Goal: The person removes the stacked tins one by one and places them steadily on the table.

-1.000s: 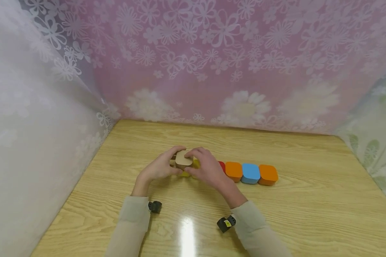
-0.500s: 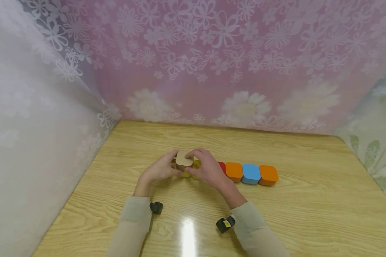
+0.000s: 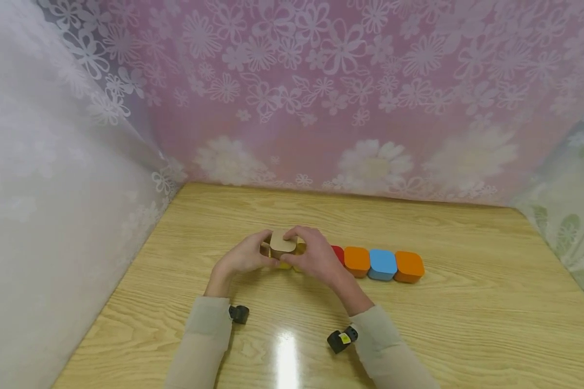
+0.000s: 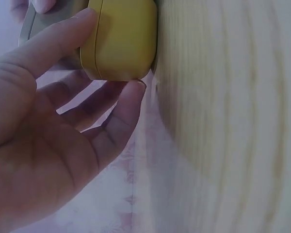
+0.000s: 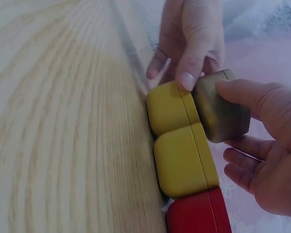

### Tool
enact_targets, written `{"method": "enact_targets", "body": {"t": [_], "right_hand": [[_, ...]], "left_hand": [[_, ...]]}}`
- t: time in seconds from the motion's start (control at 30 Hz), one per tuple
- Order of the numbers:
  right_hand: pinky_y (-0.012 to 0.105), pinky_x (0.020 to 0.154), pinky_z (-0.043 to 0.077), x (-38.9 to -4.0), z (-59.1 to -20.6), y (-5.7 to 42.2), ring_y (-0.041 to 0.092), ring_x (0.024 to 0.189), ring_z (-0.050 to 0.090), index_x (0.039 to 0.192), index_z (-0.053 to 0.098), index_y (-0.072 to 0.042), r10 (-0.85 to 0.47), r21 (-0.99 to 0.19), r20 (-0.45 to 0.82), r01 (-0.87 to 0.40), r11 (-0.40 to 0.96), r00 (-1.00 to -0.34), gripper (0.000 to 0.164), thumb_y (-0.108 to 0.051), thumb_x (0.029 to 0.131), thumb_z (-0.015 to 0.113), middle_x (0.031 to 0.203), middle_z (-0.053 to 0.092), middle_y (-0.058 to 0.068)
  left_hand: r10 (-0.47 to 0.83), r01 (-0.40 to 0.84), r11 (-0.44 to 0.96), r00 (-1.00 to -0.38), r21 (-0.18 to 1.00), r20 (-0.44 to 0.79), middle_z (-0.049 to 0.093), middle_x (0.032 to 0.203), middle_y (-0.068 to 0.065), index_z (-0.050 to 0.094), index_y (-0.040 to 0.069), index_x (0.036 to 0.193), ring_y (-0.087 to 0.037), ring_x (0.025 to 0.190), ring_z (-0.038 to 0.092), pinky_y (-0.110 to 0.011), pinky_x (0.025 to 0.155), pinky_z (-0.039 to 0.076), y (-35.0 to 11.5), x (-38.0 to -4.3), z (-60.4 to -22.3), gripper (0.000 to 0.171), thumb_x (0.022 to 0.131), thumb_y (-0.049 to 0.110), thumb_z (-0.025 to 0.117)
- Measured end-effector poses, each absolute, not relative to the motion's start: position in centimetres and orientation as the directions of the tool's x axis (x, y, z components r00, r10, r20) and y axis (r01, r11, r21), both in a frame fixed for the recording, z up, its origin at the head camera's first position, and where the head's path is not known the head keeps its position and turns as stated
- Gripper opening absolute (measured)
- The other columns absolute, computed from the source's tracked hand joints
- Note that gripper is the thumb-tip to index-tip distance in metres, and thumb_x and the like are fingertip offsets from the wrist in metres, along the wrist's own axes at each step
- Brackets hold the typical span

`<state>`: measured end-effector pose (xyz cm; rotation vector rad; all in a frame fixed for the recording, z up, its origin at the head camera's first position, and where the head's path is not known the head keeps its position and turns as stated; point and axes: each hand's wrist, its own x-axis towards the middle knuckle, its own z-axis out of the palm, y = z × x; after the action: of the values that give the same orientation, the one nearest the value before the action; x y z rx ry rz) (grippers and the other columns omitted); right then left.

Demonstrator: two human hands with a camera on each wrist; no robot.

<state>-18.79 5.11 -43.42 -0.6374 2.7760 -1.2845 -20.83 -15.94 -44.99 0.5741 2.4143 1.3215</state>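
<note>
A brown rounded box (image 3: 283, 242) with a pale top sits on the yellow box (image 4: 128, 39) at the row's left end. My right hand (image 3: 316, 256) grips the brown box between thumb and fingers. Around the yellow box beneath it, my left hand (image 3: 240, 255) has its thumb on the near side and fingertips on the other side. In the right wrist view, a second yellow box (image 5: 184, 160) stands against the first, followed by a red box (image 5: 196, 213). From the head, my right hand hides much of the yellow boxes.
Rightward along the row come an orange box (image 3: 357, 261), a blue box (image 3: 382, 263) and another orange box (image 3: 409, 266). They stand on a wood-grain table (image 3: 467, 324). A flowered pink curtain (image 3: 282, 146) hangs along the back, with pale cloth (image 3: 78, 205) at the left.
My left fingers have drawn in and lowered beside the boxes. The right hand keeps its grip on the brown box. The head view has shifted slightly.
</note>
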Motion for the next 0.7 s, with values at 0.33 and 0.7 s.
{"method": "enact_targets", "body": {"t": [0.33, 0.7], "right_hand": [[0.055, 0.099, 0.044, -18.2, -42.0, 8.8, 0.027, 0.121, 0.052, 0.122, 0.066, -0.013, -0.249, -0.821, 0.243, -0.336, 0.461, -0.937, 0.038, -0.019, 0.087, 0.079, 0.126, 0.062, 0.006], [0.043, 0.099, 0.040, -16.5, -41.5, 14.5, 0.023, 0.117, 0.052, 0.123, 0.063, -0.010, -0.136, -0.809, 0.335, -0.359, 0.465, -0.932, 0.040, -0.017, 0.087, 0.078, 0.126, 0.061, 0.007]], "left_hand": [[0.437, 0.123, 0.521, -0.888, 0.844, -0.141, 0.060, 0.118, -0.007, 0.052, 0.012, 0.138, -0.024, 0.096, 0.054, -0.033, 0.075, 0.048, -15.8, -20.7, -44.8, 0.058, 0.086, 0.015, 0.079], [0.448, 0.154, 0.531, -0.885, 0.833, -0.122, 0.056, 0.125, -0.011, 0.051, 0.009, 0.140, -0.026, 0.102, 0.053, -0.034, 0.079, 0.049, -15.9, -20.9, -45.0, 0.060, 0.087, 0.014, 0.078]]}}
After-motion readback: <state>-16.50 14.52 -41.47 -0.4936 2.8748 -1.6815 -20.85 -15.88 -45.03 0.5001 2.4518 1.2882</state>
